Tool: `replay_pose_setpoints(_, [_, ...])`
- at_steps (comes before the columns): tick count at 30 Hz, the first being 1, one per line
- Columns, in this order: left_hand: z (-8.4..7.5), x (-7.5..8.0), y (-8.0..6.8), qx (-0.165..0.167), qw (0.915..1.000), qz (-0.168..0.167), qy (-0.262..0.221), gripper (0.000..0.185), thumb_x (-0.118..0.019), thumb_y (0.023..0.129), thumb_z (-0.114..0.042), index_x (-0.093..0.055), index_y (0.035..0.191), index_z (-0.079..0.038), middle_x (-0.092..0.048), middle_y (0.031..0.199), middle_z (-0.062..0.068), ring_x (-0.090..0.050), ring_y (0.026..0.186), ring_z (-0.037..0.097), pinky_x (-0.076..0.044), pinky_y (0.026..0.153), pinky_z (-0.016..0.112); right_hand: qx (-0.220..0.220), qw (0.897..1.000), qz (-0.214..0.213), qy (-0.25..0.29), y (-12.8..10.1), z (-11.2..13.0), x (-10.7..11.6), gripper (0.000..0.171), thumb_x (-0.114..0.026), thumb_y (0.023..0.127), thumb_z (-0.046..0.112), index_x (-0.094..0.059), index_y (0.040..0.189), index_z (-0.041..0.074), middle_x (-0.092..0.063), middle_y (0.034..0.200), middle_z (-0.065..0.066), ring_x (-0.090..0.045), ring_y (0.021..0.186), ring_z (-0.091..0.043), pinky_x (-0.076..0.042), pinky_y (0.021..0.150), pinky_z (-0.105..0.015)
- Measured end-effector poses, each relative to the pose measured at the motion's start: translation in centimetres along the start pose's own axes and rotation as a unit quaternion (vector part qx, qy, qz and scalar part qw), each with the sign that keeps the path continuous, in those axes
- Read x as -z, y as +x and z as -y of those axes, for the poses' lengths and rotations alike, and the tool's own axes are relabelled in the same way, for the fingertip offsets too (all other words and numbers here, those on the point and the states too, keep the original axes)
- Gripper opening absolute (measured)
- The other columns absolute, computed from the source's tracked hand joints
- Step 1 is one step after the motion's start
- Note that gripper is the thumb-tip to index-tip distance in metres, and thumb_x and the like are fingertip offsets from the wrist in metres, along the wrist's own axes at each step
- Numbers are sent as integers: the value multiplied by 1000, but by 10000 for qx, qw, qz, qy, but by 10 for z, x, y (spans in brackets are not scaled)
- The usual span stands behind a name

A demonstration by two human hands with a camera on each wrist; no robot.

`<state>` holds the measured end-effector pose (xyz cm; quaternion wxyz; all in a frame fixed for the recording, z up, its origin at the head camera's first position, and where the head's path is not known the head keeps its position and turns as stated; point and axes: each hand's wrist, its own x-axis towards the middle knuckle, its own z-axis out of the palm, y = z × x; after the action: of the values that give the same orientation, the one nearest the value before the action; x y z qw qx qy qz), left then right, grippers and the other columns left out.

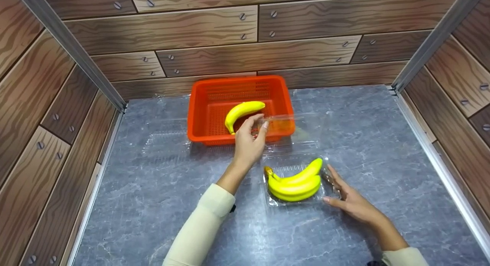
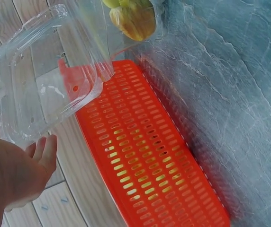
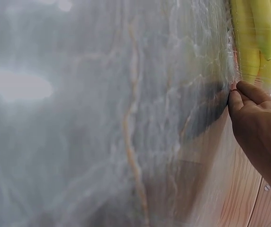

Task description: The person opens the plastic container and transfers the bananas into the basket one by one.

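Clear plastic clamshell box [image 1: 296,199] on the grey surface [image 1: 153,204] already holds a banana bunch [image 1: 294,181], its lid [image 1: 291,124] pinched up by the left hand [image 1: 249,143] while the right hand [image 1: 350,201], fingers straight, steadies the base; closing looks left, one banana [image 1: 242,112] remaining in the orange basket [image 1: 199,105].

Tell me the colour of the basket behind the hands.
Bright orange basket; clearest in the head view.

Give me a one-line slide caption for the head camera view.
Left hand lifts clear plastic clamshell lid; right hand steadies tray of yellow bananas before orange basket.
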<state>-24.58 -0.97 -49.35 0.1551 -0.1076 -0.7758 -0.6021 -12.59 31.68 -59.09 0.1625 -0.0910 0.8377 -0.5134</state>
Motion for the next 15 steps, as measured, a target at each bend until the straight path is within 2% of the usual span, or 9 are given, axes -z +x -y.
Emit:
replay_pose_setpoints(5, [0,2,-4,-234,9992,-99,298,35,-71,102,-16,-68,135,-3,-75,123,15,-73,117,28,-61,104,44,-20,10000,-10,-45,0,1,0,100,-72,102,24,-3,174,23,-10,181,-16,-16,165,-46,-16,127,-57])
replay_pose_setpoints(10, [-2,6,-11,-164,9981,-291,518,48,-73,100,-19,-62,144,-3,-70,136,16,-66,131,32,-52,116,46,15,10000,7,-30,0,1,0,100,-72,102,24,-2,174,20,-9,181,-17,-15,165,-47,-14,126,-60])
replay_pose_setpoints(13, [-4,7,-17,-189,9969,-520,563,49,-74,99,-19,-62,144,-3,-65,138,17,-62,134,33,-50,117,48,46,10000,26,3,0,0,0,100,-72,102,23,-3,174,21,-11,180,-18,-16,165,-46,-18,128,-48])
replay_pose_setpoints(15, [-5,7,-21,-364,9949,-742,585,46,-75,98,-17,-64,141,-4,-63,133,17,-62,129,32,-51,114,46,50,9999,71,114,0,-1,1,100,-72,102,23,-3,174,23,-12,180,-18,-14,166,-45,-21,128,-31])
